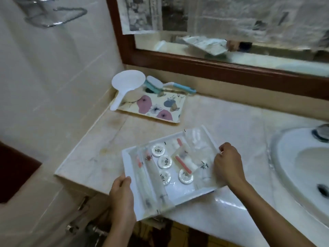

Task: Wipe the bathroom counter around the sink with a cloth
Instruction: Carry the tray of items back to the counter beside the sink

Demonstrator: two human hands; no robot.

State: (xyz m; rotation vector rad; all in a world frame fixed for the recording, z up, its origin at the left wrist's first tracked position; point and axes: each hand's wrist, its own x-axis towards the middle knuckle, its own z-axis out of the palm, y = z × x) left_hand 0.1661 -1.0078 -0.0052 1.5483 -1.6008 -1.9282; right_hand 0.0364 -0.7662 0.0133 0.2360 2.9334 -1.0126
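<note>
2 bare forearms, no sleeves, left hand [122, 195], right hand [228, 163]

Bathroom, perhaps a hotel's, white sink [292, 157], marble counter [222, 118], wood-framed mirror [213, 66], wrapped toiletries tray [130, 155]

A white tray [130, 177] sits at the centre of the view, its near corner past the front edge. It holds wrapped toiletries: four round white packets [165, 162] in its middle, long clear sachets [142, 173] along its nine o'clock side, and a pink-striped packet [183, 164] towards three o'clock. At eleven o'clock from it, well apart, lies a floral tray [170, 111] printed with pink and blue flowers. A white plastic scoop [127, 84] rests on its far corner, handle pointing towards seven o'clock. A teal and white brush [154, 83] lies just beside the scoop at three o'clock. A wood-framed mirror [213, 67], partly covered with newspaper [140, 13], fills the twelve to two o'clock area. A metal rack [53, 15] hangs at ten o'clock.
</note>
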